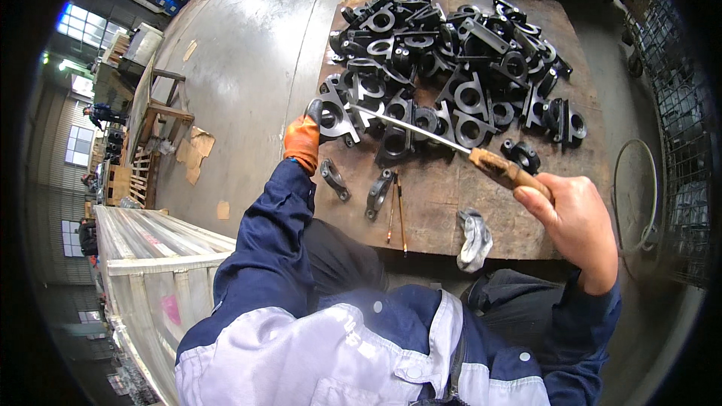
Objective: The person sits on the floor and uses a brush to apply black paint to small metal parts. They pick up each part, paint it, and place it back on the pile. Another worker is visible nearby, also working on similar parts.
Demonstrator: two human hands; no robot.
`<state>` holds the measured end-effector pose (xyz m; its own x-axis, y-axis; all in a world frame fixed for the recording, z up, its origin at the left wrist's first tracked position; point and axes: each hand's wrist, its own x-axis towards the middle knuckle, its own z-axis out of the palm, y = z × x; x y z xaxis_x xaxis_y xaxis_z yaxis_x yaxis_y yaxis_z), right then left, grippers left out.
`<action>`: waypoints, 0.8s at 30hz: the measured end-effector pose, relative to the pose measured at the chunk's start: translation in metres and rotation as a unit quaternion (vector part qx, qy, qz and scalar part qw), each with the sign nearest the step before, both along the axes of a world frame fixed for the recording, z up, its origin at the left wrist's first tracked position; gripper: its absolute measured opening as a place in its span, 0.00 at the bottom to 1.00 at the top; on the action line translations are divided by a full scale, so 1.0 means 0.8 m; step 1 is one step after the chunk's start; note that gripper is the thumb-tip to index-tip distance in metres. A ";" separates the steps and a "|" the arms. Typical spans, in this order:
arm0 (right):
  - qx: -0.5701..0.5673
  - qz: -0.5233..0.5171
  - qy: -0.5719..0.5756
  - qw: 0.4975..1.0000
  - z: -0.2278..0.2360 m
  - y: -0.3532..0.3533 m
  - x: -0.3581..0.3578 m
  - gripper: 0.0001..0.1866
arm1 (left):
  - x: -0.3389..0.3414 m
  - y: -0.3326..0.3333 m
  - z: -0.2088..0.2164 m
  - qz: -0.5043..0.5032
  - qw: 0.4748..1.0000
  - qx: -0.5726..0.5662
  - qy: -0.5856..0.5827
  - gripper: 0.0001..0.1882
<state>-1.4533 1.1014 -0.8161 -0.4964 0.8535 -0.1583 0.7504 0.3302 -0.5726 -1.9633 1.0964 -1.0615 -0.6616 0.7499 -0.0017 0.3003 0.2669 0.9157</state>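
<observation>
My left hand (pixel 303 139), in an orange glove with dark fingertips, grips a grey-black metal bracket (pixel 333 118) with a round hole at the near left edge of the pile. In my bare right hand (pixel 577 218) is a file (pixel 421 132), held by its worn wooden handle. Its thin blade slants up to the left, and the tip overlaps the bracket; whether they touch I cannot tell. Beyond lies a heap of similar black metal brackets (pixel 470 98). Nearer me are two loose curved metal clamps (pixel 378 194) and two thin brush-like sticks (pixel 401 214).
A brown board-topped table (pixel 444 199) carries the parts, with a crumpled grey-white glove (pixel 474 240) at its near edge. To the left stand a pale slatted crate (pixel 162 263) and a wooden frame (pixel 169 109). Wire mesh cages (pixel 681 105) line the right side. Another person (pixel 104 115) is far left.
</observation>
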 end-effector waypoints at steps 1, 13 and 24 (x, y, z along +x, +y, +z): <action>0.003 0.000 -0.008 1.000 0.000 -0.002 -0.001 0.27 | 0.011 -0.006 0.011 0.002 0.998 -0.045 0.050 0.20; 0.014 0.024 -0.033 0.999 -0.003 -0.025 -0.006 0.24 | 0.073 -0.033 0.083 -0.037 0.909 -0.136 0.393 0.18; -0.054 -0.025 0.047 0.997 0.012 -0.017 0.031 0.26 | 0.022 -0.040 0.071 -0.142 0.748 0.065 -0.645 0.20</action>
